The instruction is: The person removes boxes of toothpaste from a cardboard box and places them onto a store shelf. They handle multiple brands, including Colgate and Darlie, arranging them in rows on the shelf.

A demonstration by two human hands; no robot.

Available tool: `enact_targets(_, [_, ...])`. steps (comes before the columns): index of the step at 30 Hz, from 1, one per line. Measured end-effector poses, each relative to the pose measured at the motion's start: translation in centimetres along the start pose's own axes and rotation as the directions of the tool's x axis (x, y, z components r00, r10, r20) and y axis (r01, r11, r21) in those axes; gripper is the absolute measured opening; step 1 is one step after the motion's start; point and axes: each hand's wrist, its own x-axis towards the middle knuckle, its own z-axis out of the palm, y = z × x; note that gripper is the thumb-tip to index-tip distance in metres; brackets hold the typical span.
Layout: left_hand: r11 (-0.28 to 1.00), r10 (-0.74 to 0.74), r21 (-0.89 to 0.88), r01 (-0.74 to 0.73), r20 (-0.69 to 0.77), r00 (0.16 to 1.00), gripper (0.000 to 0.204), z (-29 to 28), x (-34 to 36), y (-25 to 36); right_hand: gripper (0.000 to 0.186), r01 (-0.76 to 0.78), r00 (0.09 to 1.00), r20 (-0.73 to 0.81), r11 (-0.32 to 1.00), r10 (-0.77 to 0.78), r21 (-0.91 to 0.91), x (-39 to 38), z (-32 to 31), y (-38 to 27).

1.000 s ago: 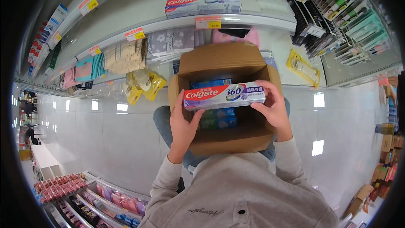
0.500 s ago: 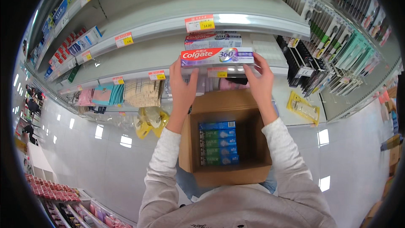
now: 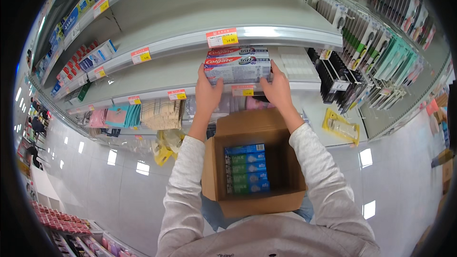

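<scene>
A red, white and purple toothpaste box (image 3: 237,72) sits at the front of the shelf, its printed side toward me. My left hand (image 3: 209,93) grips its left end, and my right hand (image 3: 277,87) grips the right end, thumbs on the near side. Right behind it shows the top of a similar toothpaste box (image 3: 240,51), partly hidden. Below my hands stands an open cardboard box (image 3: 254,207). Stacked along its left side are several blue and green toothpaste boxes (image 3: 247,169).
A shelf edge with price tags (image 3: 285,32) runs just above my hands. Beneath the shelf lie folded towels (image 3: 161,112). Hanging packs (image 3: 376,43) fill the right side. A yellow-edged pack (image 3: 341,127) lies on the lower ledge, and a yellow plastic bag (image 3: 166,147) hangs at left.
Both hands have moved forward onto the shelf with the toothpaste box, bringing it up against the similar box behind. Its near side has tilted into view.
</scene>
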Motion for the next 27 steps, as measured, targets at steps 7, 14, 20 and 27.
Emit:
enact_targets(7, [0.996,0.032,0.082,-0.029,-0.039,0.999,0.073,1.0,0.6,-0.1,0.065,0.068,0.994,-0.079,0.997,-0.070,-0.036,0.3,0.1,0.8])
enact_targets(14, [0.941,0.278,0.198,-0.274,0.007,0.961,0.061,-2.4,-7.0,2.6,0.023,0.000,0.928,0.359,0.964,-0.099,0.267,-6.9,-3.5,-1.4])
enact_targets(20, [0.986,0.058,0.104,-0.131,0.521,0.852,0.023,-4.7,-20.6,2.2,0.029,-0.180,-0.013,0.963,0.947,0.268,-0.266,-14.9,0.7,5.2])
enact_targets(27, [0.961,0.095,0.168,-0.220,0.546,0.832,0.016,-4.9,-24.7,1.6,0.038,-0.284,0.292,0.721,0.777,0.629,-0.562,-29.2,10.9,21.7])
